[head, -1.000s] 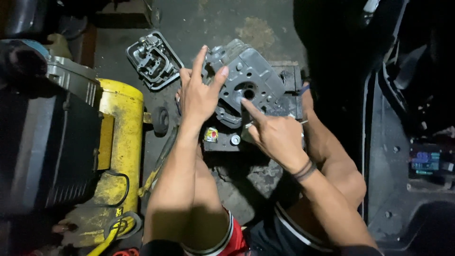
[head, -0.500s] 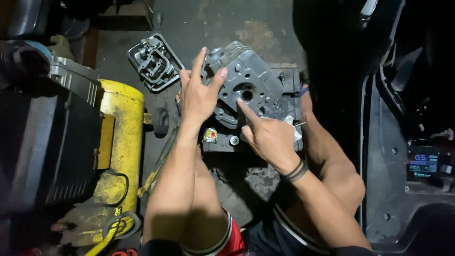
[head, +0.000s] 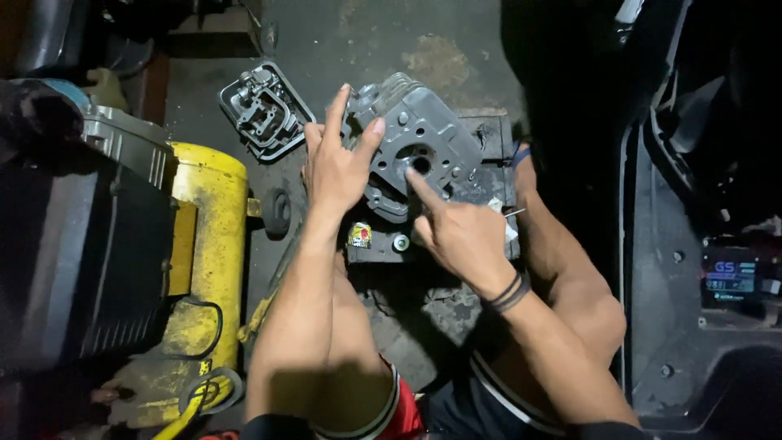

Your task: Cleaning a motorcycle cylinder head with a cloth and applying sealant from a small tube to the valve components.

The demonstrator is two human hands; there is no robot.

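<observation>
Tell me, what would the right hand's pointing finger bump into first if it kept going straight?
Probably the round hole in the grey engine part; the right hand points its fingertip there already.

A yellow tank point(head: 204, 269) is seen at the left on the dark concrete floor point(head: 342, 33), with a small black wheel point(head: 277, 212) at its side and a black box point(head: 73, 269) lying just left of it. A grey ribbed cover point(head: 265, 112) is laid flat on the floor above the tank, and a small can point(head: 359, 235) and a silver nut point(head: 400, 243) are set on a dark metal block point(head: 489, 134). At the right, a black scooter panel point(head: 684, 326) is seen, with a small lit display point(head: 731, 277) on it.
</observation>
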